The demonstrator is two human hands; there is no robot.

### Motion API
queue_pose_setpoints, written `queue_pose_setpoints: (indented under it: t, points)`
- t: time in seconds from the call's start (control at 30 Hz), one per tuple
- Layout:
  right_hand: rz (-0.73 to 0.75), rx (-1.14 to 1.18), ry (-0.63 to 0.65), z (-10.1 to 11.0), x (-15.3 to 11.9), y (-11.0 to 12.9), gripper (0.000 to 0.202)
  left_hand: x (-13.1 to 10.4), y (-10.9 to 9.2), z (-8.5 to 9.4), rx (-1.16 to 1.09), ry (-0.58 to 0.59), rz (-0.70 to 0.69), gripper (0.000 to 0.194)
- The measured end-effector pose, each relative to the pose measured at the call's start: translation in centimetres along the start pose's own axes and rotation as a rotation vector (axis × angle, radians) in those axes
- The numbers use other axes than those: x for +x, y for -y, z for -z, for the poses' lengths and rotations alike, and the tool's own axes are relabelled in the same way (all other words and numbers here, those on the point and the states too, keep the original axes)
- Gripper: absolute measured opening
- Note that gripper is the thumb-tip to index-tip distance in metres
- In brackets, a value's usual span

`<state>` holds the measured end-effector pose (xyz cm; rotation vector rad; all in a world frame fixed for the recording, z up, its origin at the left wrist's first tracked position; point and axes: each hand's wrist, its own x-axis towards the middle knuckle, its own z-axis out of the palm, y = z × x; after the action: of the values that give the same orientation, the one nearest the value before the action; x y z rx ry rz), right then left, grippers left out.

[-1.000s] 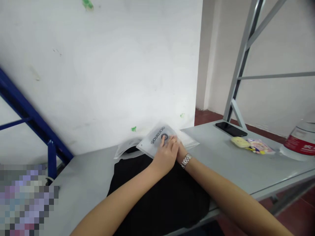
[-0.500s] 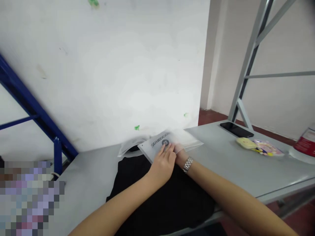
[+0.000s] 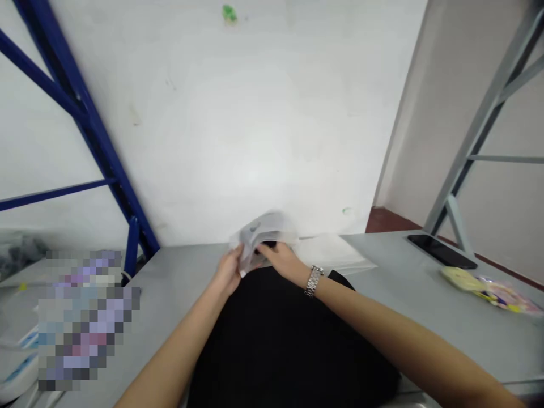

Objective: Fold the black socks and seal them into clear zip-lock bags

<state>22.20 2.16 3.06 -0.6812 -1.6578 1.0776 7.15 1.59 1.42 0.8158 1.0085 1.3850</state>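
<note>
A translucent plastic bag [image 3: 250, 238], blurred and bent open, stands near the wall with something black inside. My left hand [image 3: 230, 270] is closed on its left edge. At the bag's opening is my right hand [image 3: 283, 259], with a metal watch on the wrist; its fingertips are partly hidden by the bag, and its grip is unclear. Black fabric [image 3: 289, 340] lies below both hands on the grey table. To the right of my right hand, more translucent bags [image 3: 331, 253] lie flat.
A black phone [image 3: 442, 251] lies at the right on the table [image 3: 425, 317], near a yellow item [image 3: 462, 279] and a colourful packet [image 3: 510, 296]. Blue metal framing [image 3: 93, 130] stands left; a power strip [image 3: 19, 374] is at lower left.
The view has turned left. Both hands have left the printed bag and moved to the bag with the black content, which is now lifted and bent open. My left hand has closed on its edge.
</note>
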Motion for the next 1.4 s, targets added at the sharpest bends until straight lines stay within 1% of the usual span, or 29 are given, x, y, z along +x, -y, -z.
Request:
queue_pose_setpoints:
  t: [0.03,0.1,0.17,0.23,0.27,0.33,0.43,0.5,0.57,0.67,0.73,0.8,0.87,0.9,0.97,1.03,1.1,1.17,1.23,1.27,1.3,1.33,1.37,1.4]
  points:
    - [0.046,-0.26,0.025,-0.4,0.3,-0.4,0.036,0.6,-0.3,1.0,0.0,-0.036,0.018,0.018]
    - [0.19,-0.753,0.061,-0.5,0.6,-1.5,0.039,1.7,-0.9,2.8,0.018,-0.063,0.037,0.019]
    - [0.353,-1.119,0.055,0.0,0.8,-2.9,0.035,2.4,-1.3,4.2,0.038,-0.082,0.062,0.016]
    - [0.48,-1.377,0.032,0.8,0.9,-4.2,0.03,2.9,-1.5,5.3,0.06,-0.095,0.09,0.014]
    - [0.526,-1.464,0.036,1.3,1.0,-4.7,0.028,3.1,-1.5,5.7,0.07,-0.099,0.101,0.018]
    - [0.611,-1.55,0.115,2.4,1.1,-5.3,0.027,3.5,-1.5,6.4,0.087,-0.109,0.112,0.027]
    - [0.746,-1.528,0.297,3.8,1.3,-5.2,0.026,4.0,-1.4,7.5,0.109,-0.13,0.109,0.031]
    - [0.768,-1.523,0.335,4.4,1.6,-4.9,0.026,4.3,-1.5,7.9,0.122,-0.132,0.105,0.031]
    - [0.723,-1.562,0.315,4.7,1.9,-4.9,0.025,4.2,-1.8,8.1,0.127,-0.11,0.091,0.031]
    - [0.655,-1.612,0.28,4.5,2.5,-5.3,0.025,3.6,-2.3,7.7,0.13,-0.025,0.04,0.037]
    - [0.623,-1.634,0.257,4.2,2.7,-5.8,0.037,3.1,-2.4,7.2,0.154,0.03,-0.002,0.041]
    - [0.581,-1.666,0.24,3.9,2.8,-6.4,0.053,2.9,-1.9,6.6,0.207,0.039,-0.037,0.038]
    - [0.541,-1.682,0.242,3.8,2.9,-6.9,0.059,2.9,-0.9,6.1,0.277,0.002,-0.055,0.029]
    - [0.528,-1.68,0.246,3.8,3.0,-7.1,0.057,3.1,-0.4,6.0,0.313,-0.025,-0.059,0.025]
    - [0.506,-1.669,0.242,3.8,3.2,-7.5,0.045,3.5,0.3,5.9,0.385,-0.077,-0.063,0.024]
    - [0.485,-1.663,0.228,3.8,3.5,-7.6,0.035,4.0,0.5,5.8,0.458,-0.123,-0.08,0.027]
    - [0.474,-1.66,0.227,3.6,3.4,-7.3,0.032,3.9,-0.1,5.5,0.536,-0.168,-0.116,0.026]
    - [0.478,-1.641,0.221,3.4,2.7,-6.2,0.036,2.8,-1.0,4.9,0.618,-0.202,-0.181,0.024]
    - [0.474,-1.569,0.195,3.5,0.8,-4.4,0.041,0.1,-1.9,4.2,0.696,-0.196,-0.263,0.023]
    - [0.459,-1.506,0.187,3.7,-0.7,-3.3,0.041,-1.9,-2.2,4.0,0.741,-0.154,-0.305,0.023]
    - [0.423,-1.432,0.198,4.1,-2.4,-2.1,0.038,-4.1,-2.2,3.9,0.78,-0.088,-0.329,0.02]
    - [0.375,-1.351,0.26,4.5,-4.4,-0.9,0.033,-6.5,-2.0,4.0,0.839,0.033,-0.342,0.018]
    - [0.31,-1.263,0.358,5.1,-6.6,0.2,0.029,-8.8,-1.6,4.4,0.984,0.251,-0.381,0.022]
    - [0.229,-1.169,0.478,5.8,-8.8,1.2,0.028,-11.0,-1.1,5.0,1.123,0.47,-0.377,0.034]
